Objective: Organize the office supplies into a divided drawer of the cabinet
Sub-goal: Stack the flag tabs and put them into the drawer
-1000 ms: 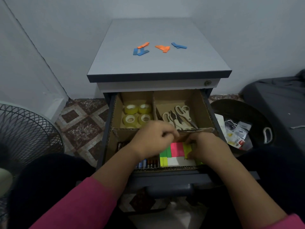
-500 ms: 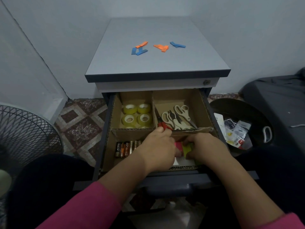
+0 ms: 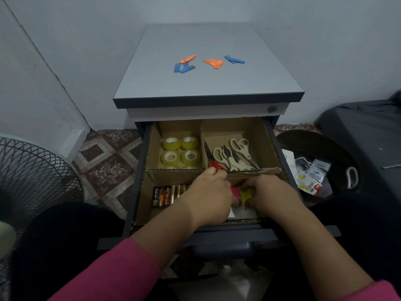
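The open drawer (image 3: 142, 170) has cardboard dividers making four compartments. Both hands are in the near right compartment over bright sticky notes (image 3: 246, 195). My left hand (image 3: 209, 192) lies over their pink part with curled fingers. My right hand (image 3: 270, 194) pinches the yellow-green notes. Several tape rolls (image 3: 181, 152) fill the far left compartment, several scissors (image 3: 233, 155) the far right, and batteries (image 3: 167, 195) lie in the near left. Blue and orange strips (image 3: 208, 61) lie on the cabinet top (image 3: 208, 83).
A black bin (image 3: 314, 166) with packets stands right of the cabinet, beside a dark covered object (image 3: 368, 137). A fan grille (image 3: 32, 174) is at the left on the patterned floor. My dark-clothed knees flank the drawer front.
My left hand has slid right, uncovering the batteries. Both hands have closed in over the sticky notes, hiding most of them.
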The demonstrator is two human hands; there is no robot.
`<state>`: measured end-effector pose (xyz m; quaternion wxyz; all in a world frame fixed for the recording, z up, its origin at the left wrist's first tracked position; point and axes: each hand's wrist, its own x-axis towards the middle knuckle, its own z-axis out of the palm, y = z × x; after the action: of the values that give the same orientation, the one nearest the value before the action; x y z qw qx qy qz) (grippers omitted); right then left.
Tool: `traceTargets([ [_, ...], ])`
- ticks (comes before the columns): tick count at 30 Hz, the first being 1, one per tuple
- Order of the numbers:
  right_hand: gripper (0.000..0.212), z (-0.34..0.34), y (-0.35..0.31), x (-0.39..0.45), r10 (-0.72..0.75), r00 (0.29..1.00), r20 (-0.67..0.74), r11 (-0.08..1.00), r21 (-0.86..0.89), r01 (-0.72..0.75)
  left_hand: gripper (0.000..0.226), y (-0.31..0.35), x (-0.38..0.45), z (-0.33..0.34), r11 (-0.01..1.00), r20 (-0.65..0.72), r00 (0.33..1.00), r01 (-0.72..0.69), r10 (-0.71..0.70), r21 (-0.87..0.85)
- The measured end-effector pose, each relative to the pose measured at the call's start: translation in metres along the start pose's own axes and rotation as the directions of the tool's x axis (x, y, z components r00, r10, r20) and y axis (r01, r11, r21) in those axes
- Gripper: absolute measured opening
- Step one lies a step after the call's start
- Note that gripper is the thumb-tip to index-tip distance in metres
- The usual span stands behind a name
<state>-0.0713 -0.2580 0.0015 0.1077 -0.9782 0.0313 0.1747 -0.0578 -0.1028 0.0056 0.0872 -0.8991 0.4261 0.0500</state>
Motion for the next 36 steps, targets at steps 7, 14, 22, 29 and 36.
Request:
traceTargets([
  [7, 0.042, -0.0005, -0.0001, -0.001, -0.003, 1.0, 0.0, 1.0, 0.009, 0.003, 0.039, -0.0001, -0.0006, 0.0013, 1.0, -0.007, 1.0, 0.0, 0.0, -0.012],
  [14, 0.04, -0.0009, 0.0002, -0.001, 0.004, 1.0, -0.014, 0.999, 0.04, -0.003, 0.039, -0.0004, -0.0003, -0.0002, 1.0, 0.01, 1.0, 0.007, -0.007, -0.02],
  [22, 0.032, 0.0007, 0.0032, 0.0014, 0.077, 0.994, -0.072, 0.996, 0.041, -0.075, 0.045, 0.0005, 0.0003, -0.0025, 1.0, 0.028, 0.999, 0.014, -0.014, 0.0],
  [29, 0.027, 0.0044, 0.0035, 0.0053, 0.082, 0.994, -0.068, 0.996, 0.051, -0.078, 0.045, 0.0012, 0.0018, -0.0026, 0.999, 0.047, 0.999, 0.011, -0.013, 0.05],
  [36, 0.027, 0.0003, 0.0034, 0.0033, 0.077, 0.994, -0.08, 0.996, 0.06, -0.073, 0.042, -0.0031, 0.0016, -0.0017, 0.999, 0.01, 1.0, -0.021, 0.021, -0.035],
])
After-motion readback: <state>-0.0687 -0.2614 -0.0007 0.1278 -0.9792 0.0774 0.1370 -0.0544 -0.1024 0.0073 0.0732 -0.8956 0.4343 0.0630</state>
